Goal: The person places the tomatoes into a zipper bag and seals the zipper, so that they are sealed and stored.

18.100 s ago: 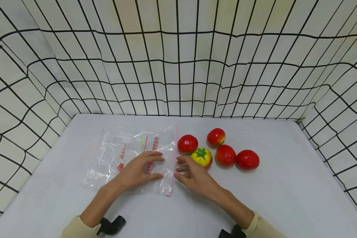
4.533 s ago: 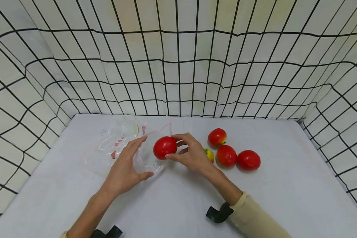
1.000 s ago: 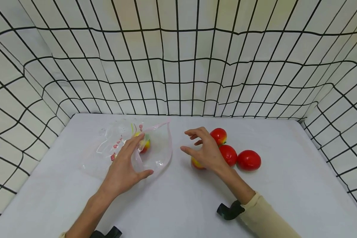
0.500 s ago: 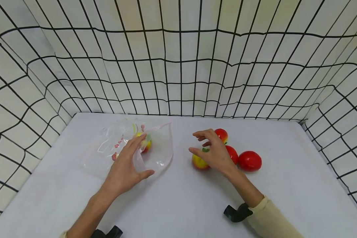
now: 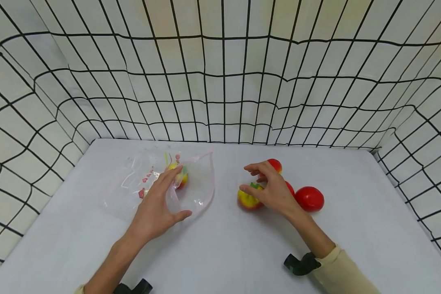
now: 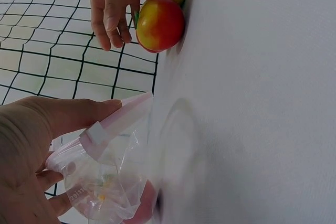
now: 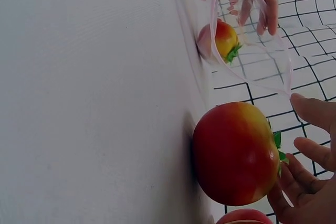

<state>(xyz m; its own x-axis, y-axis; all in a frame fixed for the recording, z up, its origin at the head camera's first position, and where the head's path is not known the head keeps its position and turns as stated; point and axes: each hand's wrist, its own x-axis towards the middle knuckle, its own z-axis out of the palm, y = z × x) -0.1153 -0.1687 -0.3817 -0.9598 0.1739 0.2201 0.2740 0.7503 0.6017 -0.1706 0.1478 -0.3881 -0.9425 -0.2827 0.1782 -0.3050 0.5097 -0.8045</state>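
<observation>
A clear plastic zip bag with a pink rim lies with its mouth spread, facing right. A red-and-yellow tomato sits inside, partly hidden by my left hand. That hand holds the bag's upper edge, thumb and fingers apart around it; in the left wrist view the zip slider shows near the thumb. My right hand hovers over a tomato with a yellow top and green leaves. Its fingers curve loosely beside the leaves of this tomato; whether they touch is unclear.
More red tomatoes stand right of and behind my right hand: one at the back, one half hidden by the hand, and another tomato at the right. White table; black wire grid around its back and sides.
Long ago the bag lay flat; later my right hand held a tomato at its mouth, and one now sits inside. In the last second the right hand moved right, over the yellow-topped tomato.
</observation>
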